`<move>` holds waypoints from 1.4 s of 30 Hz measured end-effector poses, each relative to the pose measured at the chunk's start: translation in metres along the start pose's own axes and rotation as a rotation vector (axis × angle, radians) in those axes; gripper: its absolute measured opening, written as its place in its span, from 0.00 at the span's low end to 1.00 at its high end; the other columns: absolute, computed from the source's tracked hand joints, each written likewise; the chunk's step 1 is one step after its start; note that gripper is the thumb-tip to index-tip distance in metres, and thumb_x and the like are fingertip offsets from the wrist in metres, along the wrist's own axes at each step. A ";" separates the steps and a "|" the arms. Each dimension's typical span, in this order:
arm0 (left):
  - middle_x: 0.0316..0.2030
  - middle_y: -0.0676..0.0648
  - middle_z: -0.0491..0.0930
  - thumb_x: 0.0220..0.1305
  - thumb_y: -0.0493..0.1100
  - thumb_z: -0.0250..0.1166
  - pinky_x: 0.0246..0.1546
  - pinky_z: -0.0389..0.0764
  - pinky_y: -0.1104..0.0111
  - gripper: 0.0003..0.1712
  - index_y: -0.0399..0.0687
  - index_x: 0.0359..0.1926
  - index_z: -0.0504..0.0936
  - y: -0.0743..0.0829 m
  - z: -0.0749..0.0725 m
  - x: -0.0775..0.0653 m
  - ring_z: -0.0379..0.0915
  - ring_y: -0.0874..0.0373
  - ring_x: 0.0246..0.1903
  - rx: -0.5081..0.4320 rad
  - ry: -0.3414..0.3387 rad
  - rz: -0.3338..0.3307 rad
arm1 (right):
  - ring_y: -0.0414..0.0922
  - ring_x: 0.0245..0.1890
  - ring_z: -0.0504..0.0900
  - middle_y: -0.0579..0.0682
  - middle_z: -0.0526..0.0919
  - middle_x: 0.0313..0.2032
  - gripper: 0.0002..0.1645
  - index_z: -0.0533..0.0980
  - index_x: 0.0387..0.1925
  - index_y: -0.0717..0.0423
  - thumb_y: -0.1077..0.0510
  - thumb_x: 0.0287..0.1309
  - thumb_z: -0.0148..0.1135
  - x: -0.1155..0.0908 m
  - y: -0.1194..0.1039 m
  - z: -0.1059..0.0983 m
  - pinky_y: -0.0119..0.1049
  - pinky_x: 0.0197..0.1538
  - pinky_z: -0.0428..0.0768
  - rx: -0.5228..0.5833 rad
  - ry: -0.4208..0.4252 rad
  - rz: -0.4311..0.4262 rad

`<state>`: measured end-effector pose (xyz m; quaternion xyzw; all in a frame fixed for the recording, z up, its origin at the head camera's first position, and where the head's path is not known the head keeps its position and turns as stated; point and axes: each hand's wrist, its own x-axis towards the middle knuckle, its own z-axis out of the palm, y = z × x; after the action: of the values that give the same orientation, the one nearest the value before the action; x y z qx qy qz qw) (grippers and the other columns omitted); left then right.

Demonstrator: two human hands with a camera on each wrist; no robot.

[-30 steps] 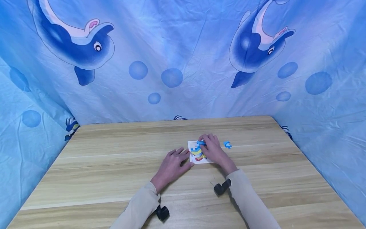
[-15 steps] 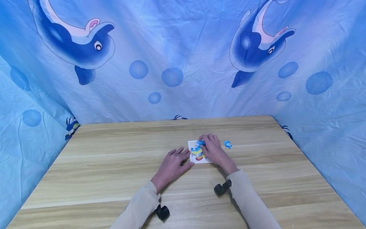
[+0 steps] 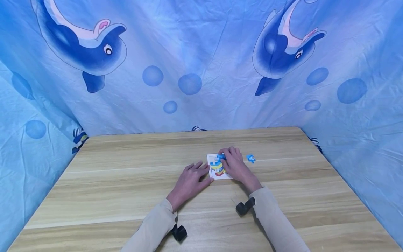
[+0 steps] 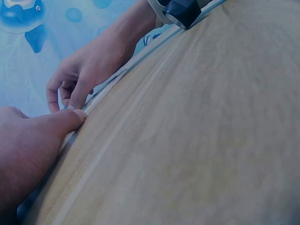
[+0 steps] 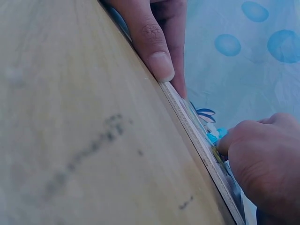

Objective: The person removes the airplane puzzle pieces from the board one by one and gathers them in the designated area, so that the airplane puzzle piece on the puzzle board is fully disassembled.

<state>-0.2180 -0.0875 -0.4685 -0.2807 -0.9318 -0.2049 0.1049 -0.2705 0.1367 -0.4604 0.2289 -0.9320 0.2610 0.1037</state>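
Note:
A small white-framed jigsaw puzzle board (image 3: 224,176) lies flat on the table, showing a yellow, red and blue picture. Its left side is touched by my left hand (image 3: 191,182), whose fingers are spread; in the right wrist view the thumb (image 5: 161,65) presses on the board's edge. Over the board's upper right part, my right hand (image 3: 237,166) pinches a blue puzzle piece (image 3: 221,156) between thumb and fingers, at the board's surface. That hand hides much of the board's right half. Another blue-and-white puzzle piece (image 3: 251,158) lies loose to the right of the board.
The wooden table (image 3: 126,189) extends around the board on all sides. Behind it hangs a blue curtain (image 3: 201,52) printed with dolphins and bubbles. A black wrist camera (image 3: 179,233) sits on the left sleeve and another black camera (image 3: 245,206) on the right.

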 end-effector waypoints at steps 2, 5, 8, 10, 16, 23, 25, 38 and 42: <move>0.65 0.45 0.78 0.73 0.60 0.63 0.69 0.68 0.46 0.32 0.42 0.66 0.80 0.000 0.000 0.000 0.68 0.45 0.69 0.000 -0.002 0.000 | 0.54 0.48 0.64 0.56 0.73 0.50 0.13 0.76 0.57 0.55 0.61 0.74 0.59 0.000 0.000 0.000 0.48 0.49 0.66 -0.003 0.005 -0.006; 0.65 0.45 0.78 0.73 0.60 0.63 0.69 0.68 0.46 0.32 0.42 0.66 0.80 0.000 0.000 0.000 0.68 0.44 0.70 -0.006 -0.001 -0.001 | 0.54 0.48 0.65 0.56 0.73 0.49 0.14 0.76 0.57 0.55 0.61 0.73 0.60 -0.001 0.000 0.000 0.48 0.49 0.66 -0.007 0.012 -0.011; 0.65 0.45 0.78 0.73 0.60 0.63 0.69 0.68 0.46 0.32 0.42 0.66 0.80 0.000 0.000 0.000 0.68 0.44 0.70 -0.005 0.003 0.000 | 0.54 0.48 0.65 0.56 0.73 0.49 0.14 0.76 0.57 0.56 0.61 0.73 0.61 -0.001 0.000 -0.001 0.48 0.49 0.67 -0.009 0.015 -0.017; 0.65 0.45 0.78 0.73 0.60 0.63 0.69 0.68 0.46 0.32 0.42 0.66 0.80 0.000 0.000 0.001 0.68 0.45 0.70 -0.002 0.004 0.001 | 0.54 0.48 0.65 0.56 0.73 0.49 0.15 0.76 0.57 0.56 0.61 0.73 0.61 -0.001 0.000 -0.001 0.48 0.49 0.67 -0.008 0.013 -0.019; 0.65 0.45 0.78 0.73 0.59 0.63 0.68 0.68 0.45 0.32 0.42 0.66 0.80 0.001 -0.001 0.000 0.68 0.44 0.69 -0.006 0.001 0.001 | 0.54 0.48 0.65 0.56 0.73 0.49 0.16 0.76 0.59 0.56 0.60 0.73 0.61 -0.003 0.000 -0.002 0.48 0.49 0.67 -0.011 0.007 -0.022; 0.64 0.44 0.79 0.73 0.59 0.64 0.68 0.68 0.45 0.32 0.41 0.65 0.81 0.001 -0.002 0.000 0.68 0.43 0.69 -0.013 0.002 0.007 | 0.51 0.46 0.66 0.53 0.74 0.47 0.16 0.77 0.59 0.56 0.60 0.72 0.63 -0.003 0.001 -0.002 0.45 0.48 0.68 0.012 0.018 -0.039; 0.64 0.44 0.79 0.73 0.59 0.64 0.68 0.68 0.46 0.32 0.41 0.65 0.81 0.001 -0.001 0.000 0.68 0.43 0.69 -0.012 -0.001 0.004 | 0.51 0.46 0.67 0.52 0.74 0.46 0.16 0.76 0.59 0.56 0.60 0.73 0.63 -0.003 0.000 -0.002 0.44 0.49 0.70 0.032 0.011 -0.036; 0.65 0.45 0.77 0.74 0.60 0.62 0.69 0.67 0.46 0.33 0.42 0.67 0.79 -0.001 -0.001 0.001 0.67 0.45 0.70 -0.021 -0.016 -0.007 | 0.54 0.59 0.77 0.57 0.80 0.58 0.19 0.75 0.62 0.57 0.59 0.74 0.61 -0.004 -0.002 -0.005 0.55 0.64 0.76 0.167 -0.040 0.063; 0.65 0.44 0.77 0.74 0.59 0.63 0.69 0.68 0.46 0.32 0.42 0.67 0.80 -0.001 -0.001 0.001 0.67 0.44 0.70 -0.019 -0.014 0.000 | 0.50 0.51 0.78 0.54 0.81 0.53 0.18 0.76 0.62 0.55 0.59 0.75 0.60 -0.005 0.000 -0.006 0.50 0.57 0.80 0.209 -0.017 0.077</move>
<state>-0.2192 -0.0885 -0.4676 -0.2829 -0.9305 -0.2120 0.0958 -0.2656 0.1413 -0.4571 0.2046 -0.9087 0.3586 0.0613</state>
